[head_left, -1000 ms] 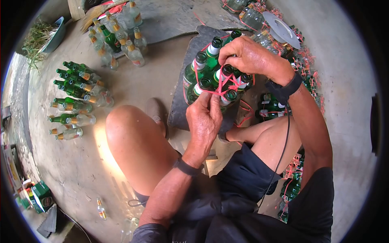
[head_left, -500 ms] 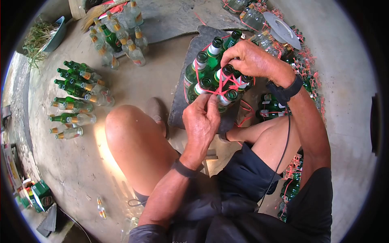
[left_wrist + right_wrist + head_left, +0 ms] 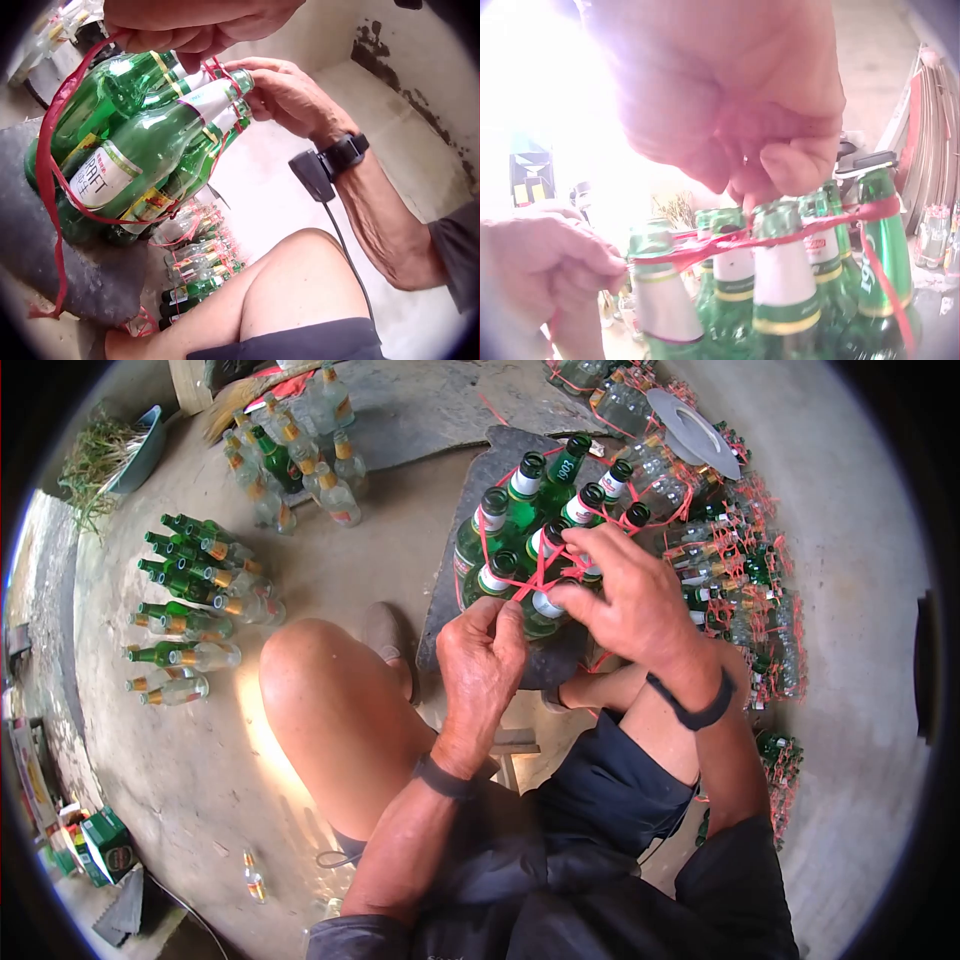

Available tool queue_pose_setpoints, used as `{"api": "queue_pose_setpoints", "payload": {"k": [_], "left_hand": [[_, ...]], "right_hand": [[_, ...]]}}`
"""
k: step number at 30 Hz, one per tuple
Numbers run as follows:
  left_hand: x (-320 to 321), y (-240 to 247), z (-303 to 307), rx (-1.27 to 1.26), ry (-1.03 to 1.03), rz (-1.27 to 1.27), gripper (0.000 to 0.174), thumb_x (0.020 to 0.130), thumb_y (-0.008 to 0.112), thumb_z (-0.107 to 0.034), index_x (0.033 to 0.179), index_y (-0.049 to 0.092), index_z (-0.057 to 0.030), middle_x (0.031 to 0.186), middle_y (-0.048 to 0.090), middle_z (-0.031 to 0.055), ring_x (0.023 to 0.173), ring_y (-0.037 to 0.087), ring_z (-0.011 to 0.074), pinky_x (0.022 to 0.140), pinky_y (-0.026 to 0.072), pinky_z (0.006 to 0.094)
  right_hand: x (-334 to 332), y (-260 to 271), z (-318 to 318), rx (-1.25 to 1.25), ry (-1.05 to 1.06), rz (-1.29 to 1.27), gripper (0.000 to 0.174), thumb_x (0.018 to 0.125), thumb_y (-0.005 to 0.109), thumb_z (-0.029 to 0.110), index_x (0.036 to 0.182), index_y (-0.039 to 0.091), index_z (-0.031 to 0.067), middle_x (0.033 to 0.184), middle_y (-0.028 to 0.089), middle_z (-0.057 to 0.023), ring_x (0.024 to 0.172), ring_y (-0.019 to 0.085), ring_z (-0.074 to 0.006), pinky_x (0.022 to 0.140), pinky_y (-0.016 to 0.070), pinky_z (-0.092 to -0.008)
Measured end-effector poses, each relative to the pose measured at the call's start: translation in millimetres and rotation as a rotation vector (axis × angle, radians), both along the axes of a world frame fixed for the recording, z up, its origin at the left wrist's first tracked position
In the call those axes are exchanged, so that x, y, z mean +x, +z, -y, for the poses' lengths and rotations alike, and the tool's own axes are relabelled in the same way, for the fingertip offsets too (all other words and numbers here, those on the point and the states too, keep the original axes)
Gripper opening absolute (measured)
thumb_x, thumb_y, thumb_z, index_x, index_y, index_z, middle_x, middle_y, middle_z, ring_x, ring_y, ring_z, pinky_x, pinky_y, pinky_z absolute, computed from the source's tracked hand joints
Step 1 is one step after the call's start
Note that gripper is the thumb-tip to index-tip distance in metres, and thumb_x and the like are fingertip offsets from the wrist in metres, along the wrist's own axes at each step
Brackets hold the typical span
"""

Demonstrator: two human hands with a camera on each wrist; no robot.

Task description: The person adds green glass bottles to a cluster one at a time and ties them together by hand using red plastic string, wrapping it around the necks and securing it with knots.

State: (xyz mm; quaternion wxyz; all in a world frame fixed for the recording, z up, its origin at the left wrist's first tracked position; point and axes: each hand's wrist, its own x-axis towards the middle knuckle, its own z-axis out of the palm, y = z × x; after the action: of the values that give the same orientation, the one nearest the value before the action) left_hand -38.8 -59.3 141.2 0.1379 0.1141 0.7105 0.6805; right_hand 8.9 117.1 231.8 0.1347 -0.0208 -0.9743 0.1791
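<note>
A bundle of green glass bottles stands upright on a dark slab, bound by red plastic strap round the bodies and across the necks. My left hand pinches the strap between thumb and forefinger at the near side of the necks. From that hand a loose tail hangs down past the bundle in the left wrist view. My right hand is over the near right necks, thumb and fingers spread apart. In the right wrist view, its fingertips reach down among the bottle mouths, close to the taut strap.
Tied bottle bundles line the wall at right, with a grey disc on top. Loose green bottles and clear bottles stand on the floor at left. A teal basin holds plants. One bottle stands alone at lower left.
My right hand has moved from the far side of the necks towards me, its thumb and fingers spreading. My left hand, still pinching the strap, has shifted slightly left and nearer to me.
</note>
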Motion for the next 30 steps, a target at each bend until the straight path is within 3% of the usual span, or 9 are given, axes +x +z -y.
{"api": "queue_pose_setpoints", "payload": {"k": [2,8,14,24,30], "left_hand": [[-1,13,3,0.039,-0.032,0.172,0.027,0.103,0.066,-0.015,0.088,0.073,0.0068,0.066,0.056,-0.0031,0.065,0.048,0.0050,0.058,0.0422,0.0278],[-7,-2,9,0.012,-0.036,0.051,0.027,0.103,0.068,-0.016,0.087,0.074,0.0052,0.066,0.056,-0.0041,0.064,0.047,0.0043,0.057,0.0407,0.0274],[-12,7,15,-0.007,-0.039,0.089,0.026,0.102,0.070,-0.015,0.086,0.074,0.0047,0.066,0.057,-0.0040,0.063,0.048,0.0046,0.057,0.0408,0.0277],[-14,5,16,-0.057,-0.017,-0.017,0.024,0.103,0.070,-0.014,0.089,0.074,0.0048,0.069,0.061,0.0001,0.065,0.050,0.0062,0.058,0.0433,0.0289],[-19,6,12,-0.056,0.038,-0.178,0.014,0.103,0.070,-0.010,0.102,0.074,0.0036,0.073,0.063,0.0004,0.068,0.052,0.0062,0.062,0.0457,0.0271]], "right_hand": [[6,-5,12,-0.010,-0.096,0.027,0.051,0.089,0.085,0.030,0.130,0.066,0.0071,0.114,0.069,-0.0120,0.095,0.073,-0.0395,0.077,0.0609,-0.0486],[9,-28,18,-0.032,-0.086,-0.048,0.037,0.089,0.085,0.023,0.118,0.068,0.0082,0.114,0.065,-0.0094,0.093,0.073,-0.0351,0.074,0.0619,-0.0454],[4,-35,22,-0.043,-0.034,-0.175,0.027,0.087,0.084,0.013,0.107,0.068,0.0046,0.115,0.062,-0.0081,0.094,0.073,-0.0328,0.076,0.0626,-0.0445],[9,-41,24,-0.005,-0.079,-0.179,0.034,0.084,0.089,0.017,0.108,0.067,0.0051,0.116,0.060,-0.0105,0.092,0.073,-0.0340,0.075,0.0624,-0.0443],[14,-42,32,0.035,-0.223,-0.118,0.045,0.081,0.091,0.024,0.115,0.067,0.0080,0.118,0.058,-0.0120,0.091,0.073,-0.0351,0.069,0.0610,-0.0456]]}}
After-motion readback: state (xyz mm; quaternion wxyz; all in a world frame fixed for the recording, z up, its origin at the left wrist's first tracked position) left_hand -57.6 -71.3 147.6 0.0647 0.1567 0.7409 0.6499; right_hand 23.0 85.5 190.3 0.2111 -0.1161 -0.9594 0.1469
